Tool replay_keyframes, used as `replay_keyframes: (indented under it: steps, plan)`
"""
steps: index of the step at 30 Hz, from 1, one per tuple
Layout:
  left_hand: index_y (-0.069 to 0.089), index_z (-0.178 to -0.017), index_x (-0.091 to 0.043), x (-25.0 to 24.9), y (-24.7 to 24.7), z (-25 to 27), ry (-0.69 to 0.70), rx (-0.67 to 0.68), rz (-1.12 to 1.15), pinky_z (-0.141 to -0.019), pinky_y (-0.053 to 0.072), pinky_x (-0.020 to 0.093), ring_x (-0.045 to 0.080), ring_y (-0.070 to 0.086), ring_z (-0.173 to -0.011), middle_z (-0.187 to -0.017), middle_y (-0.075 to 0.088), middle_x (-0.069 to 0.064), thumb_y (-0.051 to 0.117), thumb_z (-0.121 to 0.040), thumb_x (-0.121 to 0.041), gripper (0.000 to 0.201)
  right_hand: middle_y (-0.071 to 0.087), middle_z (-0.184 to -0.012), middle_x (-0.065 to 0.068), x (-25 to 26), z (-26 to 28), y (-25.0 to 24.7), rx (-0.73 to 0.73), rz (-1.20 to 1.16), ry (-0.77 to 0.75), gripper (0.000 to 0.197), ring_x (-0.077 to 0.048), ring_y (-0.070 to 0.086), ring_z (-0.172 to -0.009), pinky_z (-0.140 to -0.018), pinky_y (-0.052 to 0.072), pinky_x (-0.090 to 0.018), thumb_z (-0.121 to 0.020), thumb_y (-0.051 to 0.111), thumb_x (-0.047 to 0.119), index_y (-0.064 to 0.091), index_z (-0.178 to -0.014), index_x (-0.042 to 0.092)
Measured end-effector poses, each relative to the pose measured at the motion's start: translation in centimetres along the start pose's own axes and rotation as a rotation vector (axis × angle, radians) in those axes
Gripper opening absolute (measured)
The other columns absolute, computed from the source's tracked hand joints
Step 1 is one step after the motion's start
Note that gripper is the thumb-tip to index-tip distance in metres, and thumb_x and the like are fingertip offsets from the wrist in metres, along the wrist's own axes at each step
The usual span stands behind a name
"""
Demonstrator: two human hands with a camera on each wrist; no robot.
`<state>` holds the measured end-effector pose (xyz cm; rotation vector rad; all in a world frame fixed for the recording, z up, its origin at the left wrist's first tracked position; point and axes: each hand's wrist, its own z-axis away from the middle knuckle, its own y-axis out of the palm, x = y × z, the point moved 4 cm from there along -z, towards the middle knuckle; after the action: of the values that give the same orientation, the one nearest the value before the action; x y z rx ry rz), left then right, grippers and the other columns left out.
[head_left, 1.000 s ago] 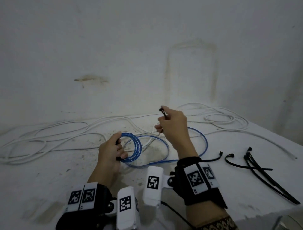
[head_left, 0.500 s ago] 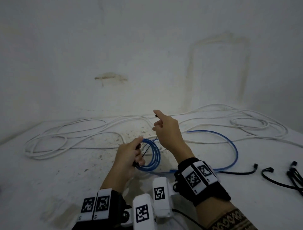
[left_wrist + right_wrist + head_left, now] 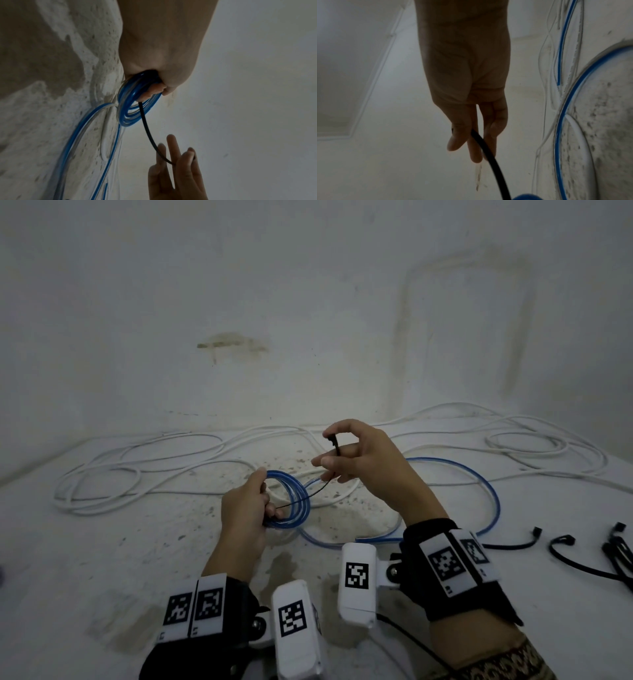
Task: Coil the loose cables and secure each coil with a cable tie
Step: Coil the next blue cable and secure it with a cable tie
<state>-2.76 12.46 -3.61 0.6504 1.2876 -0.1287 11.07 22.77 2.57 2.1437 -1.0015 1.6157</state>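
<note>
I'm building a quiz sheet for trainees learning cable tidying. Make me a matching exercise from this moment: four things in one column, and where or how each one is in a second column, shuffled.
Things
1. blue coil
2. black cable tie
3. white cables
4. spare cable ties

States
A. lying on the table at the far right, untouched
B. pinched by the right hand, running down to the coil
C. gripped in the left hand
D. sprawled loose along the back of the table

Pairs: 1-C, 2-B, 3-D, 4-A
</note>
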Motion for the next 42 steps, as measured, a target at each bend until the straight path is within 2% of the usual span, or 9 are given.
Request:
replay_keyframes:
  steps: [4,7,16,21,25,31,35,38,42]
  plan:
    - [0.047,-0.067,-0.006,-0.2,-0.1,0.2,0.011,-0.011,0.05,-0.035,0.033,0.018,0.008,0.03,-0.028,-0.034,0.032,-0.005,0.059,-0.091,-0.015,0.028,0.071,-0.075,-0.015,0.0,0.1,-0.5,-0.092,-0.026,-0.057,0.032,-0.024,0.069,-0.067,-0.066,0.059,-0.033,-0.077,0.069,-0.009,0.052,-0.091,0.014]
    - [0.05,-0.069,-0.003,-0.3,0.1,0.4,0.022,0.001,0.05,-0.034,0.033,0.018,0.008,0.03,-0.028,-0.036,0.034,-0.003,0.059,-0.091,-0.016,0.028,0.071,-0.07,-0.01,0.2,0.1,-0.6,-0.158,0.025,-0.099,0.036,-0.02,0.069,-0.065,-0.068,0.059,-0.031,-0.071,0.074,-0.008,0.05,-0.084,0.015]
    - [0.058,-0.073,0.001,0.1,0.9,1.0,0.025,0.061,-0.002,-0.034,0.033,0.019,0.008,0.03,-0.03,-0.034,0.039,-0.003,0.057,-0.09,-0.012,0.022,0.069,-0.074,-0.026,0.1,0.2,2.7,-0.005,0.146,-0.211,0.043,-0.014,0.072,-0.071,-0.069,0.06,-0.034,-0.063,0.077,-0.015,0.043,-0.062,0.011]
    - [0.06,-0.075,-0.001,0.0,0.8,1.1,0.039,0.078,0.04,-0.035,0.033,0.018,0.009,0.03,-0.032,-0.041,0.033,-0.002,0.059,-0.09,-0.014,0.02,0.07,-0.079,-0.022,-0.1,0.2,3.0,0.079,0.139,-0.152,0.038,-0.024,0.072,-0.076,-0.069,0.059,-0.03,-0.064,0.075,-0.016,0.047,-0.067,0.008]
    - [0.061,-0.078,-0.002,-0.2,1.2,1.5,0.048,0.164,-0.008,-0.035,0.03,0.018,0.009,0.029,-0.033,-0.051,0.043,0.004,0.06,-0.089,-0.015,0.018,0.069,-0.082,-0.025,0.1,0.2,3.0,0.068,0.086,-0.148,0.033,-0.032,0.07,-0.077,-0.071,0.06,-0.035,-0.065,0.074,-0.017,0.054,-0.074,0.007]
    - [0.063,-0.078,-0.003,-0.3,1.4,2.0,0.078,0.187,-0.096,-0.034,0.029,0.019,0.008,0.031,-0.033,-0.07,0.054,0.011,0.059,-0.09,-0.015,0.018,0.067,-0.073,-0.009,0.0,0.0,2.3,-0.091,0.112,-0.172,0.029,-0.022,0.068,-0.069,-0.07,0.06,-0.034,-0.063,0.078,-0.012,0.064,-0.082,0.005]
    - [0.064,-0.077,-0.001,-0.2,1.4,2.1,0.078,0.199,-0.107,-0.034,0.028,0.019,0.009,0.031,-0.033,-0.058,0.054,0.005,0.061,-0.088,-0.012,0.016,0.069,-0.071,-0.01,0.1,0.0,2.1,-0.117,0.227,-0.193,0.029,-0.023,0.069,-0.067,-0.07,0.059,-0.035,-0.061,0.082,-0.002,0.066,-0.084,0.006]
    - [0.067,-0.089,0.0,-0.3,1.4,2.2,0.112,0.198,-0.109,-0.034,0.028,0.017,0.009,0.031,-0.031,-0.054,0.059,0.0,0.063,-0.087,-0.013,0.014,0.069,-0.068,-0.013,-0.1,-0.1,2.1,-0.125,0.275,-0.155,0.036,-0.022,0.068,-0.066,-0.072,0.057,-0.035,-0.06,0.085,0.003,0.063,-0.088,0.01]
    - [0.07,-0.095,-0.017,-0.7,1.1,2.0,0.235,0.149,-0.159,-0.035,0.029,0.018,0.011,0.031,-0.029,-0.074,0.066,0.005,0.063,-0.087,-0.012,0.011,0.069,-0.07,-0.014,-0.4,-0.1,1.9,-0.179,0.188,-0.132,0.043,-0.02,0.069,-0.067,-0.073,0.057,-0.033,-0.059,0.084,-0.001,0.054,-0.085,0.015]
